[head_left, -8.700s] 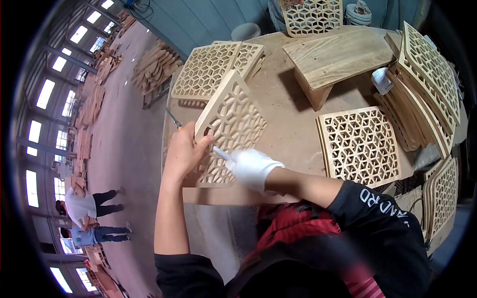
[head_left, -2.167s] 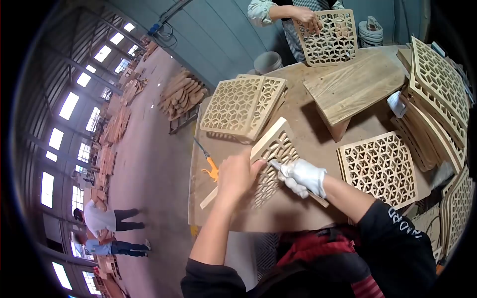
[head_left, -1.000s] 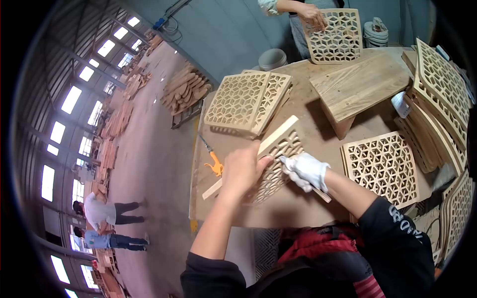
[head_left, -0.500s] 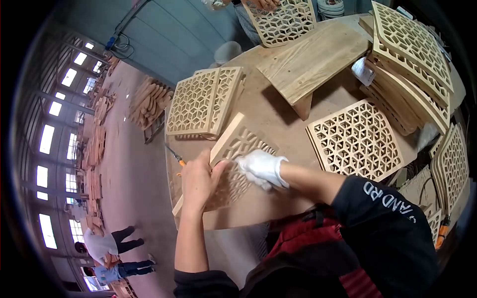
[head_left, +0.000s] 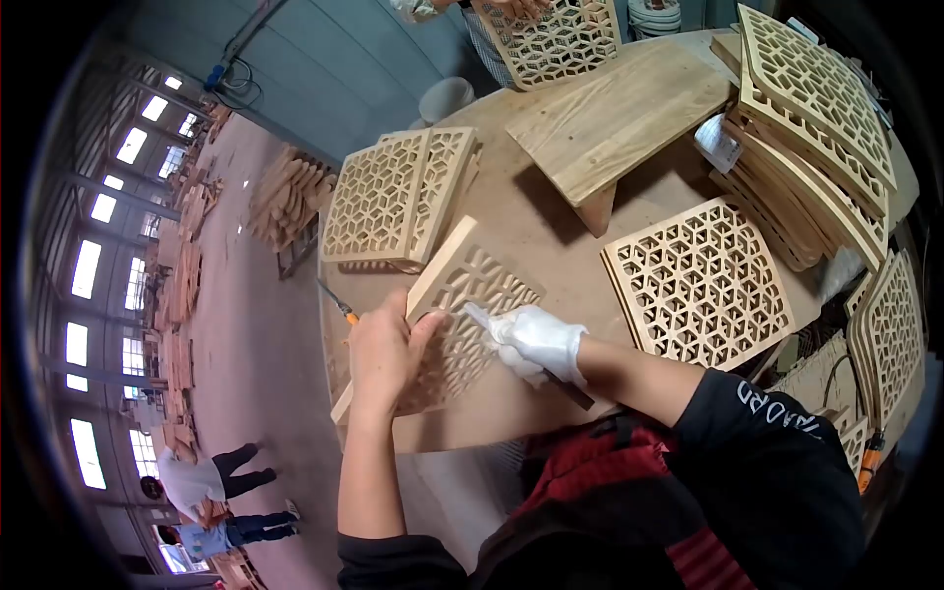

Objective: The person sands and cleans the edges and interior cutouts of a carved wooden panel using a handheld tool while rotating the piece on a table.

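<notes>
My bare left hand (head_left: 385, 349) grips the left edge of a wooden lattice panel (head_left: 462, 334), which stands tilted over the table (head_left: 492, 423). The thumb lies over the frame. My right hand (head_left: 539, 342), in a white glove, is closed round a thin tool (head_left: 476, 313) with a pale tip and a dark end. The tip lies at the openwork of the panel, close to my left thumb; whether it touches the wood I cannot tell. An orange-handled air gun (head_left: 350, 317) is partly hidden beyond my left hand.
Lattice panels lie stacked at the back left (head_left: 379, 202) and right (head_left: 700, 285). A wooden stand (head_left: 619, 118) is behind them, near leaning curved panels (head_left: 816, 88). A co-worker's hand (head_left: 521, 8) holds another panel (head_left: 560, 44). Two people stand on the floor at left.
Since half a second ago, my gloved hand has drawn back to the right, and more of the tool shows. My left hand keeps its grip. Earlier, the view swung right.
</notes>
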A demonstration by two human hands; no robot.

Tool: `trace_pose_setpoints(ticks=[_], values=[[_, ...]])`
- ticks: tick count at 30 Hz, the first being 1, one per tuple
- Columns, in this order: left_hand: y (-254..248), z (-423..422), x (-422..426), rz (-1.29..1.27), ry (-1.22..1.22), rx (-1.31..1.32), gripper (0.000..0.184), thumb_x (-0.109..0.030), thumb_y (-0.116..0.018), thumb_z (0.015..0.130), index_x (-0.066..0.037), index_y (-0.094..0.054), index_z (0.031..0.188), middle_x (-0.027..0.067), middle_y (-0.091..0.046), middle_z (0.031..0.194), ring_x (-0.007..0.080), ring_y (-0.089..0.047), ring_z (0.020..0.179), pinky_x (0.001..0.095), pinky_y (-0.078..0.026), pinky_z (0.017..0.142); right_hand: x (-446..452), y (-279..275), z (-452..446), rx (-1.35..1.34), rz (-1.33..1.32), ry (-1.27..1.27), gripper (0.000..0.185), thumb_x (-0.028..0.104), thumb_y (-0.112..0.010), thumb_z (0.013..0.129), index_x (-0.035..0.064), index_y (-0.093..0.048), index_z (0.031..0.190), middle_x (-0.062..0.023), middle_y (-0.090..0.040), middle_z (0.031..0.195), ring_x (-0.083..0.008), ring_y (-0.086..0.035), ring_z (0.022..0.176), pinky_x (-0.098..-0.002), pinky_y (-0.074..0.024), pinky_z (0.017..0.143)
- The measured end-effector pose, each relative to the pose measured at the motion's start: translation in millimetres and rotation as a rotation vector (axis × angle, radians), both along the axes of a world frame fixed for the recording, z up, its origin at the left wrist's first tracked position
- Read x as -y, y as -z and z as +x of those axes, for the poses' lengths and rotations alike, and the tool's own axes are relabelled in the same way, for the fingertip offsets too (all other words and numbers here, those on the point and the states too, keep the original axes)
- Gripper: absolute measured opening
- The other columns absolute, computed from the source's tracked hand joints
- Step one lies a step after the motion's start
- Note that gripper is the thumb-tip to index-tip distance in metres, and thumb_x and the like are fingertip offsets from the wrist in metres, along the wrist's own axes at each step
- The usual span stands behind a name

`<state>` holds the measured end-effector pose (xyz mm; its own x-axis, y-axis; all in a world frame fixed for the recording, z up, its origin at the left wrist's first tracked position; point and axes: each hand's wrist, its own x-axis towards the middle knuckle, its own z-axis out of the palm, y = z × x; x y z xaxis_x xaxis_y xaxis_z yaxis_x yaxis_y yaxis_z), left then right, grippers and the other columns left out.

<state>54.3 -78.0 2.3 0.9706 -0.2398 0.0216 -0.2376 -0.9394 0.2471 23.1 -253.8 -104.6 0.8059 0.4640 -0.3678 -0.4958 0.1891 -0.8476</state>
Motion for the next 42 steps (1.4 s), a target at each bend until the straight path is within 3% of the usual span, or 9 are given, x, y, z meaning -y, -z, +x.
trace_pose_setpoints(ticks=[8, 15, 22, 29, 30, 33, 34, 35, 42], values=[[4, 1, -1, -0.058, -0.033, -0.021, 0.033, -0.032, -0.078, 0.083, -0.002, -0.066, 0.088, 0.0172, -0.062, 0.062, 0.0376, -0.063, 0.061, 0.0452, -0.049, 0.061, -10, -5, 14, -0.292, 0.155, 0.013, 0.029, 0.024, -0.046, 0.1, 0.0067, -0.058, 0.08, -0.0031, -0.047, 0.052, -0.016, -0.04, 0.036, -0.0338, -0.0336, 0.034], [6, 9, -4, -0.041, 0.037, 0.054, 0.033, -0.032, -0.078, 0.083, -0.002, -0.068, 0.091, 0.0189, -0.062, 0.063, 0.0394, -0.063, 0.063, 0.0463, -0.049, 0.063, 42, 31, -30, 0.495, -0.575, -0.196, 0.033, 0.028, -0.046, 0.102, 0.0048, -0.06, 0.083, -0.0097, -0.058, 0.062, -0.0217, -0.056, 0.047, -0.0369, -0.0495, 0.048], [0, 0, 0, -0.016, 0.03, 0.022, 0.034, -0.031, -0.078, 0.083, -0.001, -0.065, 0.092, 0.0193, -0.064, 0.066, 0.039, -0.064, 0.065, 0.0464, -0.049, 0.064, 26, -7, -12, 0.654, -0.75, 0.068, 0.037, 0.026, -0.044, 0.101, -0.0028, -0.067, 0.1, -0.0278, -0.068, 0.097, -0.0457, -0.064, 0.09, -0.0512, -0.0507, 0.08], [4, -8, 1, 0.04, 0.031, 0.079, 0.034, -0.032, -0.078, 0.084, -0.001, -0.066, 0.092, 0.0169, -0.063, 0.064, 0.0376, -0.063, 0.063, 0.0446, -0.049, 0.063, -5, -16, 28, 0.621, -1.057, -0.199, 0.038, 0.014, -0.045, 0.093, 0.004, -0.063, 0.125, -0.0256, -0.07, 0.102, -0.0429, -0.068, 0.092, -0.0486, -0.0542, 0.084], [4, -6, 1, 0.039, 0.028, 0.071, 0.034, -0.032, -0.078, 0.083, -0.002, -0.067, 0.093, 0.0163, -0.063, 0.063, 0.0367, -0.063, 0.062, 0.0436, -0.049, 0.062, -5, -35, 30, 0.587, -1.089, -0.214, 0.029, 0.013, -0.055, 0.087, 0.0018, -0.074, 0.106, -0.0234, -0.07, 0.11, -0.0393, -0.07, 0.101, -0.0449, -0.0576, 0.084], [1, -9, 5, 0.034, 0.008, 0.076, 0.032, -0.031, -0.076, 0.085, -0.002, -0.064, 0.088, 0.018, -0.063, 0.065, 0.0405, -0.063, 0.066, 0.0481, -0.049, 0.064, -9, -15, 31, 0.626, -1.058, -0.183, 0.029, 0.015, -0.054, 0.09, 0.0017, -0.073, 0.108, -0.0236, -0.07, 0.11, -0.0402, -0.069, 0.1, -0.0464, -0.0567, 0.084], [2, -9, 4, 0.045, 0.005, 0.1, 0.031, -0.03, -0.076, 0.085, -0.002, -0.064, 0.09, 0.0186, -0.064, 0.066, 0.0407, -0.064, 0.068, 0.0486, -0.049, 0.065, -2, -17, 20, 0.629, -1.005, -0.121, 0.031, 0.018, -0.05, 0.095, 0.0022, -0.069, 0.114, -0.0235, -0.07, 0.108, -0.0408, -0.068, 0.1, -0.0476, -0.0555, 0.085], [1, -8, 1, 0.045, 0.007, 0.109, 0.031, -0.03, -0.076, 0.085, -0.002, -0.064, 0.09, 0.0189, -0.064, 0.066, 0.0408, -0.064, 0.068, 0.0487, -0.049, 0.065, 9, -24, 14, 0.674, -0.964, -0.251, 0.063, 0.012, -0.047, 0.09, 0.0047, -0.037, 0.152, -0.0279, -0.069, 0.104, -0.0434, -0.067, 0.095, -0.0474, -0.0532, 0.088], [-2, -7, 6, 0.072, -0.01, 0.055, 0.032, -0.029, -0.076, 0.084, -0.001, -0.065, 0.095, 0.0211, -0.065, 0.07, 0.0415, -0.065, 0.072, 0.0492, -0.05, 0.068, -1, -51, 38, 0.62, -1.079, -0.358, 0.034, 0.011, -0.049, 0.089, -0.0017, -0.068, 0.114, -0.0278, -0.07, 0.101, -0.0434, -0.068, 0.094, -0.0466, -0.0547, 0.086]])
